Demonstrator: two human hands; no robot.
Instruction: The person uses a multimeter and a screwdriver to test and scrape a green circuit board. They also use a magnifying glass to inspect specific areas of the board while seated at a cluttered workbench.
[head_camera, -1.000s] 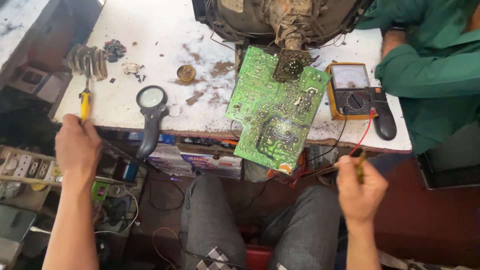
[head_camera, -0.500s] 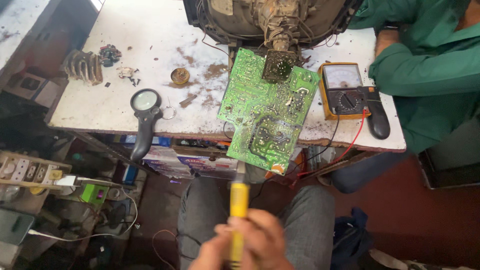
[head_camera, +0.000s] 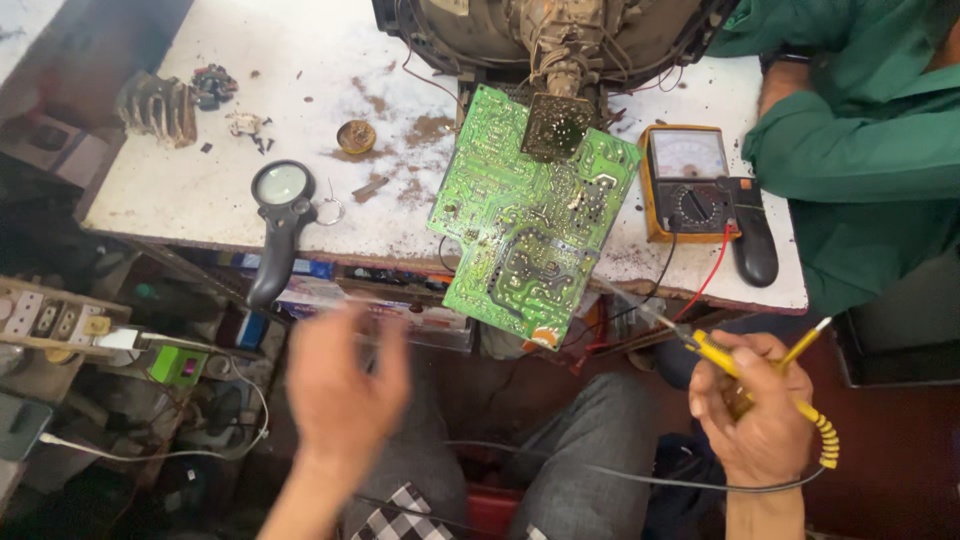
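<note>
White worktable (head_camera: 200, 190), surface stained with brown dust and debris. At its far edge sits the back of a picture-tube television (head_camera: 560, 35), neck and wiring exposed. A co-worker in a green shirt (head_camera: 860, 150) leans on the table's right end, forearm on the top.

Green circuit board (head_camera: 530, 225) lies solder side up, tilted, its upper end under the tube neck and its lower corner hanging past the near table edge. Just right of it: an orange-cased analogue multimeter (head_camera: 690, 185), with a black handset-shaped object (head_camera: 755, 235) touching its right side. Red and black leads run from the meter down over the table edge.

Left of the board, a black-handled magnifying glass (head_camera: 280, 215) lies with the lens on the table and the handle overhanging the edge. Farther back: a finned metal part (head_camera: 158, 108) and a small round brass-coloured tin (head_camera: 356, 137).

Right hand (head_camera: 755, 415) below the table edge, fingers curled tight around a yellow-handled soldering iron (head_camera: 735, 365); its thin tip points up-left toward the board's lower corner, near but apart from it. A second yellow-handled tool (head_camera: 805, 345) appears to be in the same fist.

Left hand (head_camera: 345, 385) blurred, fingers spread wide, holding nothing, below the magnifier handle.
</note>
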